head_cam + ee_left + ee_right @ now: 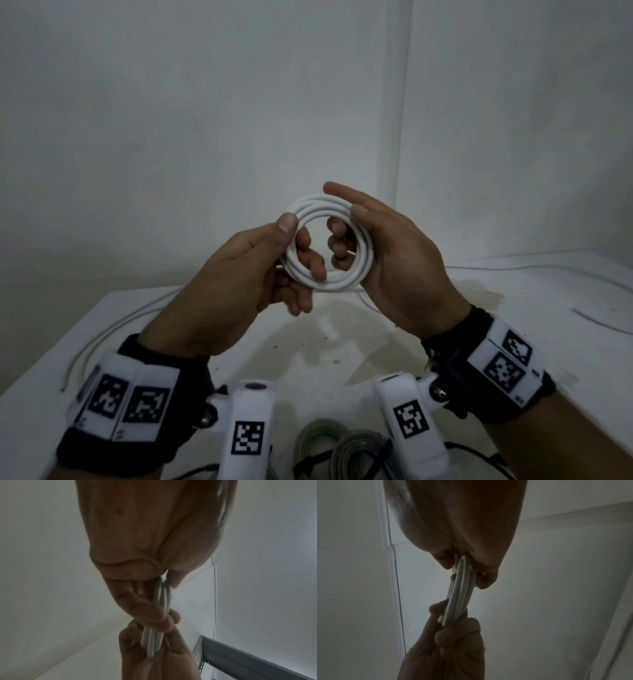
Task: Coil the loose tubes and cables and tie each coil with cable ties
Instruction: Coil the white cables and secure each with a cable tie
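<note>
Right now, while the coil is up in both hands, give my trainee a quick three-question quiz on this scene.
1. True or false: a cable tie is already fastened around the white coil.
2. Which hand grips the coil: A) only the left hand, B) only the right hand, C) both?
3. Fill in: the finished coils bound with black ties lie at the table's ____ edge.

Key: 1 false, no tie shows on it. 2 C. 3 near.
</note>
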Available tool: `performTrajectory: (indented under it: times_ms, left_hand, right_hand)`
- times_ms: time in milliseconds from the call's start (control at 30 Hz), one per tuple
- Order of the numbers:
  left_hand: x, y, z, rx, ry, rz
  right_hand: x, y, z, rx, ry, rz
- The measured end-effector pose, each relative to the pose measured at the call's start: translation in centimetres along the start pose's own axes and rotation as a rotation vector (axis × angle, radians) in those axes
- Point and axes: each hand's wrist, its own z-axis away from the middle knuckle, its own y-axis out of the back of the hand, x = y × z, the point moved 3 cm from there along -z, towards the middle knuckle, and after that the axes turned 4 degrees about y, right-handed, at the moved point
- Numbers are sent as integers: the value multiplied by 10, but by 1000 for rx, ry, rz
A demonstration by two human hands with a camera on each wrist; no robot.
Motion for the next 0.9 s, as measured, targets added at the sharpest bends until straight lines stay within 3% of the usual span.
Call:
performTrajectory:
  times_ms: [267,367,467,567,667,900]
  left_hand:
    - [-8,-16,-6,44,-95,102]
    - [-8,-18,-5,-39,-39,125]
    - [-5,-12,-1,-56,54,29]
    - [-4,0,-4,43,52,-35]
    - [-1,0,-6,100,-55,-48]
    - [-13,-18,-6,332,-212,55]
  right_hand:
    - [7,-4,1,84,19,-209]
    - [5,-3,1,137,65,-188]
    - [1,-1,0,97,100,-83]
    - [0,-5,2,-8,72,24]
    - [2,-11,5,-70,27,66]
    - [5,-12,6,14,6,87]
